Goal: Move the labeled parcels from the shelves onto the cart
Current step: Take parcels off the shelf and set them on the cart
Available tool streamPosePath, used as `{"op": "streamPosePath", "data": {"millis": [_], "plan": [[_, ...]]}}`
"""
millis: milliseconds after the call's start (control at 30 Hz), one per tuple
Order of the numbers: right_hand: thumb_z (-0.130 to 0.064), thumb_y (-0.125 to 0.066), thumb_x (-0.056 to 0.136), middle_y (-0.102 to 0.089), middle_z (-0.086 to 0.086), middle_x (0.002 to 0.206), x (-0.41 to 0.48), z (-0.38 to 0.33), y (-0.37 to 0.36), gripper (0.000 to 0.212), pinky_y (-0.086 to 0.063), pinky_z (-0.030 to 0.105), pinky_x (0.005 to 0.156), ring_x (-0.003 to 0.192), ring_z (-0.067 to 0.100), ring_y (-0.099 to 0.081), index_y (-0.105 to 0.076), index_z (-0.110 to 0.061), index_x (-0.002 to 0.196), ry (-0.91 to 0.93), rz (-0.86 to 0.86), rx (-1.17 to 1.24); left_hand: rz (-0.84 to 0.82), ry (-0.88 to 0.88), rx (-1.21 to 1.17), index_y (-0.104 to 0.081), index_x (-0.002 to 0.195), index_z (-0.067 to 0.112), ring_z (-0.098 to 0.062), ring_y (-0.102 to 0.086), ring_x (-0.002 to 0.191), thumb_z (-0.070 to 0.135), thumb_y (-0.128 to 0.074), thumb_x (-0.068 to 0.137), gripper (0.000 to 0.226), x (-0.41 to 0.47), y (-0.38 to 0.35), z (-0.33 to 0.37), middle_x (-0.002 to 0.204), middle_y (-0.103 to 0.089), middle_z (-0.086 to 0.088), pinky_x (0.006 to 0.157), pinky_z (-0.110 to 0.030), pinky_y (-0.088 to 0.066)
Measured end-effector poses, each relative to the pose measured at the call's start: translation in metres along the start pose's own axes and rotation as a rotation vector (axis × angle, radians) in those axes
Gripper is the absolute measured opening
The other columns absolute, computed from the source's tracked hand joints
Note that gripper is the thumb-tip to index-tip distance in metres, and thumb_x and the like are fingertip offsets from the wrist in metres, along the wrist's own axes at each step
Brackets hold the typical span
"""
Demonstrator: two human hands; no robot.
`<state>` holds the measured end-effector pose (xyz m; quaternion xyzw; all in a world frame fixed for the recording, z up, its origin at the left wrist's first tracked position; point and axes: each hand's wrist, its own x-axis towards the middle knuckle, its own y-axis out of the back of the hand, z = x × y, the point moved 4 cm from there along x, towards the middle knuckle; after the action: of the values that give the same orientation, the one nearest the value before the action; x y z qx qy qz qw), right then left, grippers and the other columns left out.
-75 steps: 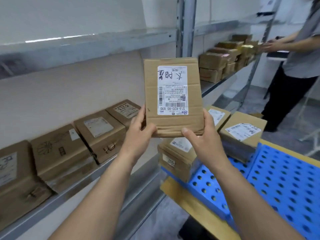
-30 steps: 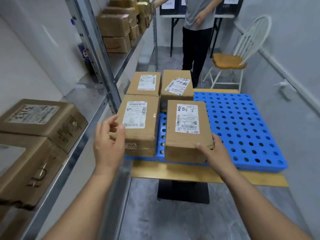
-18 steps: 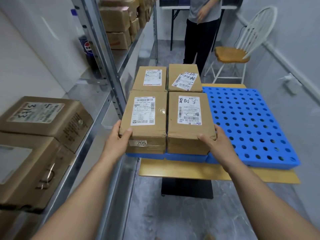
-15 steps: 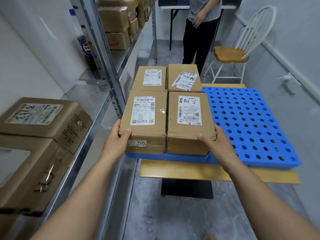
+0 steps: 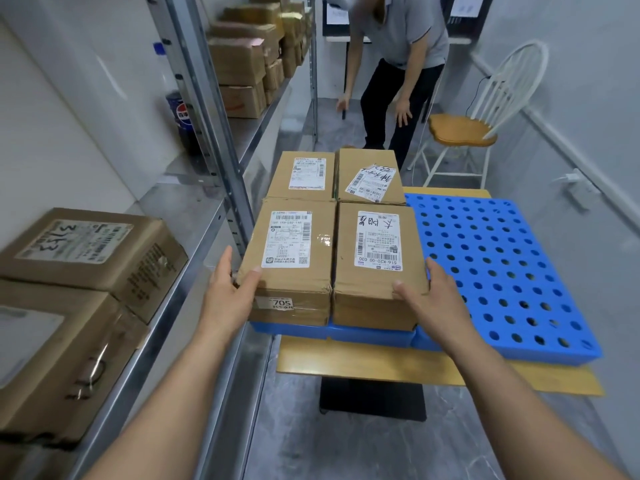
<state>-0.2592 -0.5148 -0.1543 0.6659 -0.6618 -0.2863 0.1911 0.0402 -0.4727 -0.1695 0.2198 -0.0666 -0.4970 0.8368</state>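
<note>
Hands flank two parcels at the blue pallet's near-left corner: left hand, fingers together, on the "705" parcel; right hand likewise on the "516-K20-00 030" parcel.

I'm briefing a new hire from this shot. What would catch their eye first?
Four labeled parcels packed in a block on the blue tray's left half, with the left hand and right hand pressing the near pair's outer sides. More parcels wait on the shelf at left.

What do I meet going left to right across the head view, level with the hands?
Shelf parcel marked 3513 → left hand → parcel tagged 705 → handwritten-label parcel → right hand → bare blue perforated tray.
</note>
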Motion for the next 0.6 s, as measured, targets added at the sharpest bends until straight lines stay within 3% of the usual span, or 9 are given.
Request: {"op": "streamPosePath", "data": {"millis": [167, 267, 333, 467, 600], "plan": [[-0.036, -0.060, 0.089, -0.041, 0.007, 0.140, -0.004, -0.038, 0.000, 0.061, -0.031, 0.034, 0.103, 0.129, 0.022, -0.034, -0.037, -0.016, 0.141, 0.286, 0.145, -0.234, 0.138, -0.147, 0.108, -0.025, 0.148, 0.023, -0.014, -0.025, 0.140, 0.033, -0.053, 0.094, 0.062, -0.034, 0.012, 0.030, 0.154, -0.026, 0.001, 0.113, -0.035, -0.023], [-0.031, -0.058, 0.091, -0.035, 0.009, 0.148, -0.013, -0.057, -0.011, 0.058, -0.023, 0.035, 0.112, 0.137, 0.024, -0.028, -0.039, -0.013, 0.143, 0.450, 0.102, -0.310, 0.179, -0.195, 0.182, -0.025, 0.148, 0.020, -0.015, -0.020, 0.143, 0.032, -0.053, 0.094, 0.062, -0.063, 0.011, 0.040, 0.154, -0.024, -0.001, 0.116, -0.037, -0.019], [-0.025, -0.062, 0.089, -0.040, 0.013, 0.144, -0.022, -0.068, -0.018, 0.053, -0.025, 0.037, 0.111, 0.135, 0.029, -0.033, -0.047, -0.009, 0.137, 0.557, 0.077, -0.328, 0.199, -0.197, 0.222, -0.026, 0.148, 0.020, -0.015, -0.019, 0.143, 0.036, -0.054, 0.093, 0.064, -0.083, 0.008, 0.041, 0.154, -0.024, -0.001, 0.117, -0.034, -0.016], [-0.016, -0.078, 0.073, -0.059, 0.021, 0.120, -0.047, -0.076, -0.034, 0.047, -0.048, 0.049, 0.088, 0.108, 0.040, -0.058, -0.063, -0.002, 0.115, 0.770, 0.036, -0.348, 0.238, -0.155, 0.318, -0.023, 0.148, 0.021, -0.011, -0.015, 0.143, 0.049, -0.042, 0.084, 0.073, -0.125, -0.002, 0.039, 0.156, -0.021, 0.002, 0.113, -0.023, -0.009], [-0.016, -0.083, 0.062, -0.064, 0.021, 0.109, -0.076, -0.084, -0.047, 0.049, -0.053, 0.048, 0.079, 0.093, 0.041, -0.063, -0.065, -0.003, 0.106, 0.954, -0.053, -0.366, 0.308, -0.060, 0.390, -0.015, 0.150, 0.025, -0.009, -0.009, 0.144, 0.040, -0.046, 0.095, 0.064, -0.161, -0.002, 0.028, 0.158, -0.012, 0.006, 0.116, -0.027, -0.007]]}}
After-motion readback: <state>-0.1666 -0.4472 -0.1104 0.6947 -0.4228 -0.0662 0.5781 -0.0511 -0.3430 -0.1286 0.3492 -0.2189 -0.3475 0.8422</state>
